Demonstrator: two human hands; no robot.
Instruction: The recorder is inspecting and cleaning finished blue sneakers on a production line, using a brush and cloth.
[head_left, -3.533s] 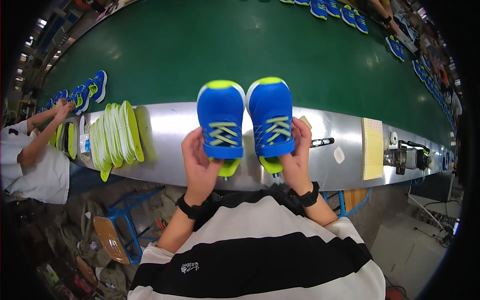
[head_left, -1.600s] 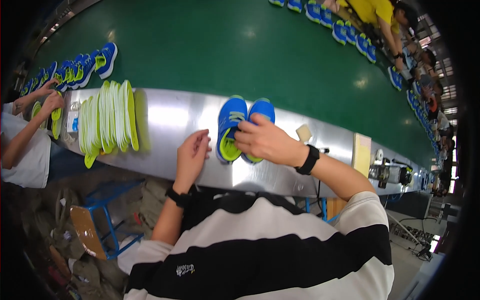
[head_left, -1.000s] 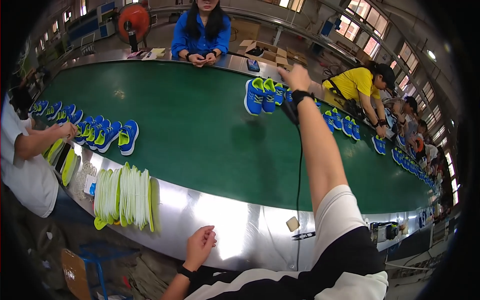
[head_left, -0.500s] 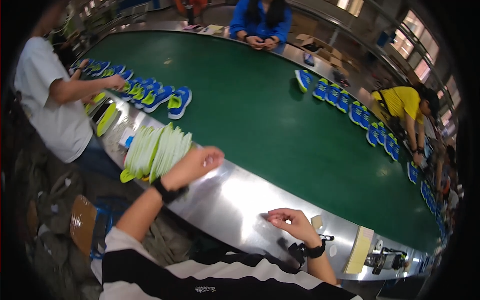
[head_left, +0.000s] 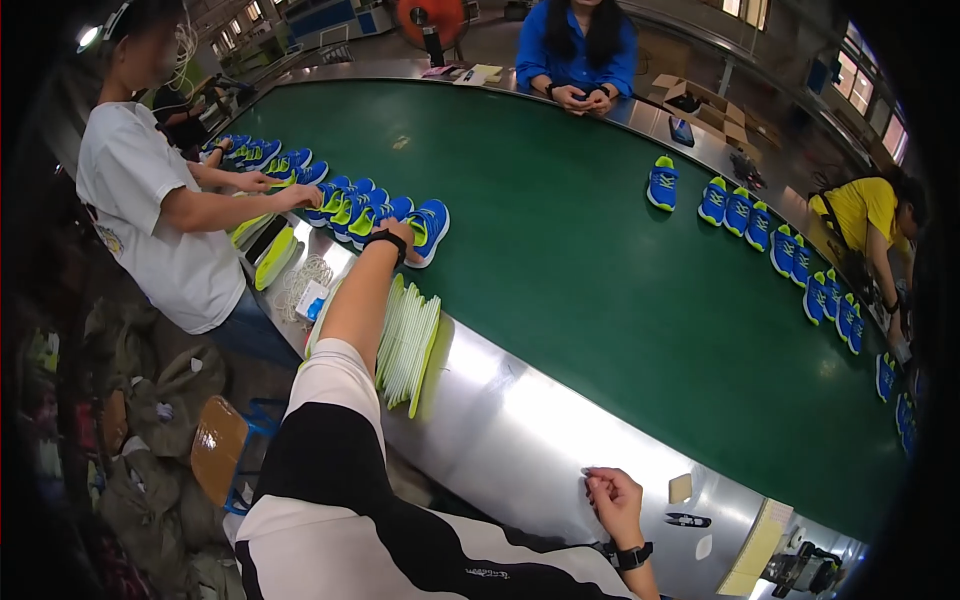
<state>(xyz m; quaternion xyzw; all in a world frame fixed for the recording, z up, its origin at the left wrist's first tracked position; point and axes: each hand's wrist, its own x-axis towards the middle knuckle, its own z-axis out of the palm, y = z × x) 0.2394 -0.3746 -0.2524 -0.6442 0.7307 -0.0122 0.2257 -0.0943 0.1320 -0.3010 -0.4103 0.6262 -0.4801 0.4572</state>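
My left hand [head_left: 400, 236] reaches over the green belt and touches the nearest blue shoe [head_left: 432, 228] at its collar end. My wrist hides most of its fingers, so their grip does not show. Under that forearm stands a row of pale insoles [head_left: 405, 345] with yellow-green edges, partly covered by the arm. My right hand [head_left: 615, 500] hovers at the metal ledge [head_left: 510, 420], fingers loosely curled in, with nothing visible in them. Close by it lie a small beige block [head_left: 680, 488] and black thread snips [head_left: 688, 520].
More blue shoes [head_left: 345, 205] line the belt's left side, where a person in white [head_left: 165, 210] works. Others [head_left: 735, 210] stand along the far right edge. A person in blue [head_left: 577, 45] sits opposite; one in yellow [head_left: 865, 210] bends at right. A yellow pad [head_left: 757, 548] lies right of my hand.
My left hand has gone from above the insoles forward to the nearest shoe. The right hand's fingers have curled in more. The view has shifted left.
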